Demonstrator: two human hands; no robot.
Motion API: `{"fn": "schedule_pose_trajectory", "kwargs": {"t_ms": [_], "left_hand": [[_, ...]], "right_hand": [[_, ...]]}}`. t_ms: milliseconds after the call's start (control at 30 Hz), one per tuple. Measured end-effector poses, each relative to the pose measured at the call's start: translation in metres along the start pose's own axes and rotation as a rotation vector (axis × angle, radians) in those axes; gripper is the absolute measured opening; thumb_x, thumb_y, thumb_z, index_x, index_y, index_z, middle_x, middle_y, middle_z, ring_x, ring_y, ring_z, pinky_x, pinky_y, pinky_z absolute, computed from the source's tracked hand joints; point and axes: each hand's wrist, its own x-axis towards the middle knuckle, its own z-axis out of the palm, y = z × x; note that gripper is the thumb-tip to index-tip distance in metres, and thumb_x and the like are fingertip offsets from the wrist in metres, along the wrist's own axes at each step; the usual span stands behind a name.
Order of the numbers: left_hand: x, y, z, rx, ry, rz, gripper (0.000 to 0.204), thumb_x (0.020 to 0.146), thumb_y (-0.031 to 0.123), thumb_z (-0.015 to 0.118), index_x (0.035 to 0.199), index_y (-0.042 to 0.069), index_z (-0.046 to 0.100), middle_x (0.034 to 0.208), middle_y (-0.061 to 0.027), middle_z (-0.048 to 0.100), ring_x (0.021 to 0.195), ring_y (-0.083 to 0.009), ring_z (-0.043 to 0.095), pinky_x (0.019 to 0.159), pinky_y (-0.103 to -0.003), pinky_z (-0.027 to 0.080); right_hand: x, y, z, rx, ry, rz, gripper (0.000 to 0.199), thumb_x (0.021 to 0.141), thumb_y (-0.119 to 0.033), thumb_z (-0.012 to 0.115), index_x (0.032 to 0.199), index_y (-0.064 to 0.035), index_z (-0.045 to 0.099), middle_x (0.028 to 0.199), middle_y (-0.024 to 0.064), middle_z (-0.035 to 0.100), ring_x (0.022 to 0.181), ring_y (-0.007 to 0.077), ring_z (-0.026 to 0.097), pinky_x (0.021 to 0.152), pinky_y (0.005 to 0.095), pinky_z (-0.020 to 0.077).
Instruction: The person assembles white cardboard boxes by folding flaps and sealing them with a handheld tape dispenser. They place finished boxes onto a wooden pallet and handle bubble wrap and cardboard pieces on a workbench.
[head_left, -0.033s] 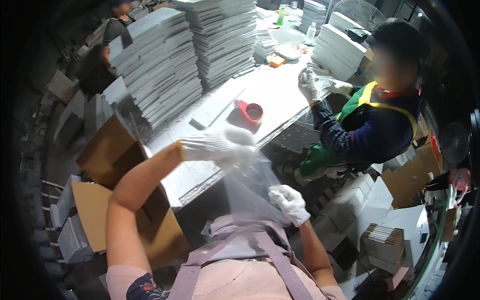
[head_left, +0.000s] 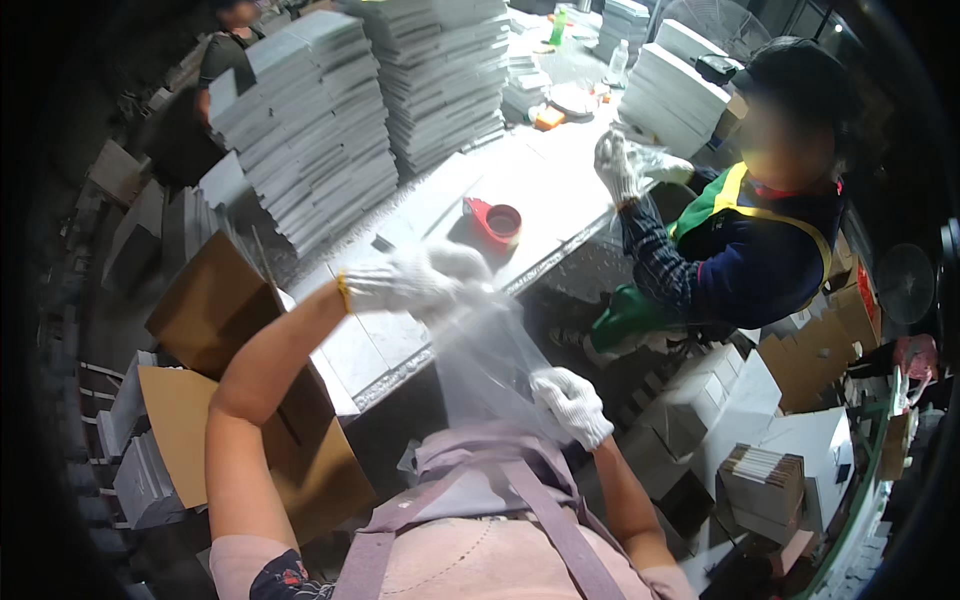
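Note:
In white knit gloves, my two hands hold a clear plastic bag [head_left: 485,355] stretched in front of my apron [head_left: 500,455]. My left hand [head_left: 425,280], raised over the near edge of the white-topped table [head_left: 365,350], pinches the bag's upper end. Lower and to the right, my right hand [head_left: 572,405] is closed at the bag's right edge; its fingertips are partly hidden. The bag hangs slanted between them and looks flat. Just beyond my left hand, a red tape dispenser [head_left: 495,222] lies on the table.
Tall stacks of white boards [head_left: 310,130] line the table's far left side. An open cardboard box [head_left: 185,420] stands by my left arm. Across to the right, a co-worker [head_left: 740,260] in gloves handles clear plastic. White boxes [head_left: 690,400] cover the lower right.
My left hand has shifted slightly left and up with the bag's upper end. The right hand has barely moved, and the bag appears a little straighter.

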Motion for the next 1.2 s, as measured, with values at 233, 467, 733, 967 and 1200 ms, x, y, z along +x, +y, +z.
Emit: {"fn": "schedule_pose_trajectory", "kwargs": {"t_ms": [233, 467, 733, 967, 1200], "left_hand": [[0.038, -0.120, -0.077, 0.310, 0.567, -0.004, 0.041, 0.100, 0.033, 0.063, 0.132, 0.009, 0.068, 0.110, -0.0154, 0.073, 0.100, -0.0309, 0.071, 0.090, -0.041, 0.055], [0.084, -0.125, -0.069, 0.679, 0.397, 0.047, 0.039, 0.097, 0.035, 0.065, 0.130, 0.014, 0.069, 0.122, -0.0150, 0.071, 0.108, -0.0345, 0.071, 0.094, -0.044, 0.057], [0.267, -0.149, -0.022, 1.227, 0.454, 0.146, 0.021, 0.096, 0.019, 0.061, 0.114, 0.016, 0.070, 0.100, -0.0074, 0.069, 0.093, -0.0281, 0.069, 0.078, -0.044, 0.059], [0.328, -0.155, -0.034, 1.226, 0.223, -0.041, 0.012, 0.090, 0.013, 0.067, 0.094, 0.010, 0.078, 0.095, -0.0104, 0.076, 0.091, -0.0256, 0.076, 0.077, -0.039, 0.060], [0.303, -0.142, -0.043, 1.152, 0.561, -0.112, 0.023, 0.084, 0.032, 0.075, 0.087, 0.010, 0.073, 0.071, -0.0093, 0.073, 0.067, -0.0286, 0.075, 0.064, -0.040, 0.060]], "right_hand": [[0.096, 0.011, 0.037, 0.118, -0.011, 0.180, 0.018, 0.104, -0.021, 0.066, 0.102, -0.0066, 0.075, 0.075, -0.0025, 0.066, 0.067, 0.0053, 0.057, 0.062, 0.0241, 0.0477], [0.161, 0.035, 0.069, 0.005, -0.178, 0.400, 0.033, 0.104, -0.036, 0.069, 0.090, -0.0069, 0.071, 0.079, 0.0002, 0.069, 0.067, 0.0092, 0.059, 0.062, 0.0301, 0.0497], [0.208, 0.035, 0.043, -0.012, -0.382, 0.478, 0.031, 0.103, -0.035, 0.070, 0.092, -0.0060, 0.074, 0.079, -0.0001, 0.069, 0.070, 0.0074, 0.059, 0.063, 0.0296, 0.0492], [0.247, 0.048, -0.022, -0.066, -0.436, 0.533, 0.033, 0.103, -0.038, 0.070, 0.093, -0.0064, 0.073, 0.078, -0.0011, 0.068, 0.070, 0.0066, 0.057, 0.064, 0.0281, 0.0486], [0.266, 0.041, -0.042, -0.120, -0.469, 0.491, 0.032, 0.102, -0.036, 0.072, 0.094, -0.0046, 0.073, 0.080, 0.0014, 0.069, 0.073, 0.0090, 0.059, 0.068, 0.0295, 0.0500]]}}
